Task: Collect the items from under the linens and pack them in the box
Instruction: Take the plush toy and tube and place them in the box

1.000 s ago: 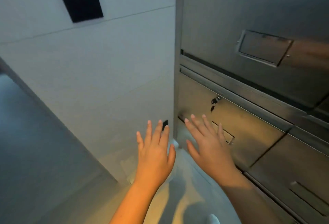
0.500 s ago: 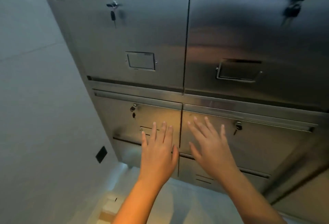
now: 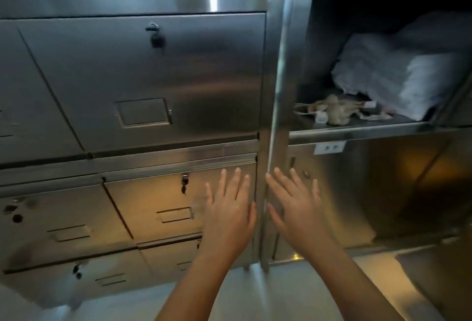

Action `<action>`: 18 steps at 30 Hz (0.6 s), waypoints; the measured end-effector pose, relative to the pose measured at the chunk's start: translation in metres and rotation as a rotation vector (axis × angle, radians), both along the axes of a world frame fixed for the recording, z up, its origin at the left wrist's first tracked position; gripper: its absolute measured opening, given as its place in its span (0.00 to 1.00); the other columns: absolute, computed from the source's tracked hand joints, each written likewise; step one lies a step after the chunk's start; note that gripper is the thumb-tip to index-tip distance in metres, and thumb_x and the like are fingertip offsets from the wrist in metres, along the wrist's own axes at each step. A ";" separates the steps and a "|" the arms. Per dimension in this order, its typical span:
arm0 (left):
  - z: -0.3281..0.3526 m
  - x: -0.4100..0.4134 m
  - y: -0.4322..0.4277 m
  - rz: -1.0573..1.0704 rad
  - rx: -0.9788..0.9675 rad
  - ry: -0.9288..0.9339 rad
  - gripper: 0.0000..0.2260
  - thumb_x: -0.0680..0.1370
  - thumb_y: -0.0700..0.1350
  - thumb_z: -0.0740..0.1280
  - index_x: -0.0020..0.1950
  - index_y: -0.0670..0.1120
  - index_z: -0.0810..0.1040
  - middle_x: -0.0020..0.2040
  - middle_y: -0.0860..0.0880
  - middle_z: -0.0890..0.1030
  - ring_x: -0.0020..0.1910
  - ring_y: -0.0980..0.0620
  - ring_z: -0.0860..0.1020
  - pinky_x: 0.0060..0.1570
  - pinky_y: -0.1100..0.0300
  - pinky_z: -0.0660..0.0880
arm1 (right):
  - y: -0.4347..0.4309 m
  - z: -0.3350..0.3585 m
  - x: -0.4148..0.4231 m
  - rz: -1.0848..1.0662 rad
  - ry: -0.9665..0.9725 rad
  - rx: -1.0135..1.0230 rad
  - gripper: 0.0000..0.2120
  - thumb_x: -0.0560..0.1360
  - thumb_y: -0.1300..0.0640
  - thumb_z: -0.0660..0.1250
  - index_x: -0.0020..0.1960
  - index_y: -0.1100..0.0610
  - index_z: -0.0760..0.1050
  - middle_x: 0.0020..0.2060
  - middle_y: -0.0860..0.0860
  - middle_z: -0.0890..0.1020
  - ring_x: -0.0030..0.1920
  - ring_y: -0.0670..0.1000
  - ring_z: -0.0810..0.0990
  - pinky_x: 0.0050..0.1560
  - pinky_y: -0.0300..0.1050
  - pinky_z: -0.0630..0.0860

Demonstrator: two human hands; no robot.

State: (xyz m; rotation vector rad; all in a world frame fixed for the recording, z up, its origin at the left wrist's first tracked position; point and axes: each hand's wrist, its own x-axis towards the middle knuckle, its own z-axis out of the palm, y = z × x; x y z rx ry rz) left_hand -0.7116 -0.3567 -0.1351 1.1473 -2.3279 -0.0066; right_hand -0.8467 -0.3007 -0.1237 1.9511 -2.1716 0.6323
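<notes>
Both hands are hovering flat, fingers straight and spread, holding nothing: the left hand (image 3: 229, 216) before a brushed-steel drawer front (image 3: 153, 208), the right hand (image 3: 296, 213) just across the upright steel post (image 3: 278, 65). The small items (image 3: 337, 111) are lying well above the right hand, near the front left corner of the open steel shelf (image 3: 357, 130), a blurred pale clump stretching along its front edge. Soft, folded white linens (image 3: 398, 75) are covering the clump's right end.
</notes>
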 end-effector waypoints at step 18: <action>-0.008 -0.241 0.053 -0.307 0.041 -0.029 0.23 0.76 0.43 0.65 0.70 0.42 0.68 0.70 0.43 0.68 0.72 0.40 0.61 0.67 0.40 0.51 | 0.089 -0.013 -0.224 -0.366 -0.032 -0.032 0.26 0.71 0.56 0.72 0.67 0.55 0.71 0.65 0.54 0.74 0.68 0.59 0.69 0.63 0.67 0.61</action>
